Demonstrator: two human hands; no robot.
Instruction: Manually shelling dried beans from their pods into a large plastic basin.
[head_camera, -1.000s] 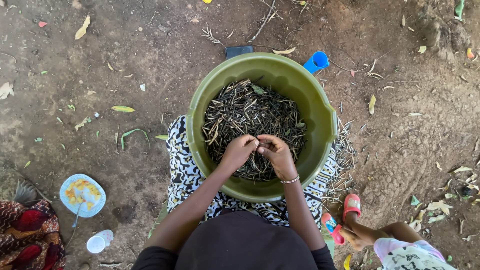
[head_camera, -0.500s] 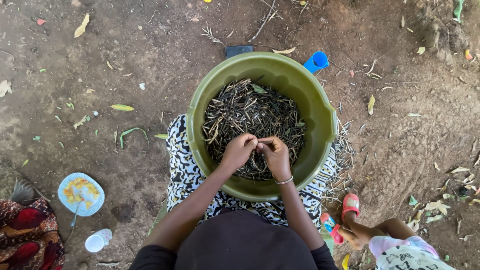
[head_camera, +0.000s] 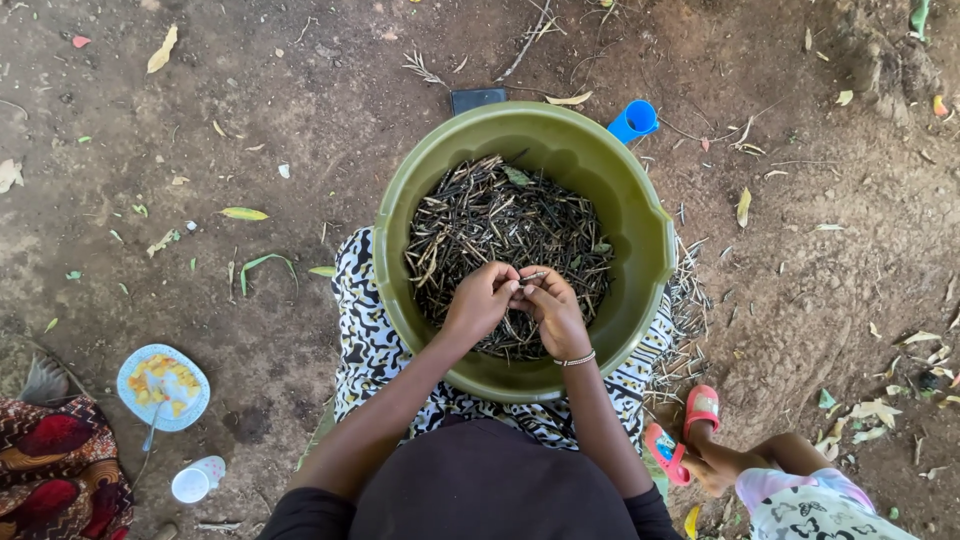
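Barely anything has shifted: my left hand (head_camera: 482, 300) and right hand (head_camera: 553, 310) still pinch one dry pod (head_camera: 533, 276) over the near side of the green basin (head_camera: 655, 250). Light, brittle; I'd grip its ends.

Outdoor spot, looks like a rural home yard. Bare packed dirt (head_camera: 300, 120) everywhere, scattered with dry leaves (head_camera: 162, 48), twigs and green scraps. No floor, no furniture: person sits on a patterned cloth (head_camera: 362, 330) laid on the ground. Household stuff lies straight on the dirt: big green basin (head_camera: 640, 230) of dark dried pods (head_camera: 500, 220), blue cup (head_camera: 634, 120) by its far rim, plate (head_camera: 162, 386) with food and a small cup (head_camera: 196, 480) at lower left. Second person's feet in pink sandals (head_camera: 700, 408) at lower right.
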